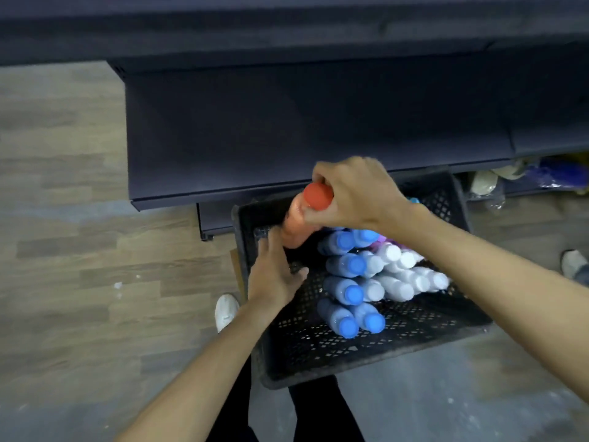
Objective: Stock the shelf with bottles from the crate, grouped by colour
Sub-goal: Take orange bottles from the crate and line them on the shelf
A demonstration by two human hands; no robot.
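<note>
Right hand (353, 193) grips orange bottle (298, 223); left hand (274, 269) relaxed, seemingly in crate (366, 352); wood-look floor (63, 218).

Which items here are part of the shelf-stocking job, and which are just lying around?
Job:
- orange bottle, held at the cap by the right hand
- crate
- blue-capped bottles
- white bottles
- shelf
- left hand, reaching into the crate

Lying about:
- bagged items on the low right shelf
</note>
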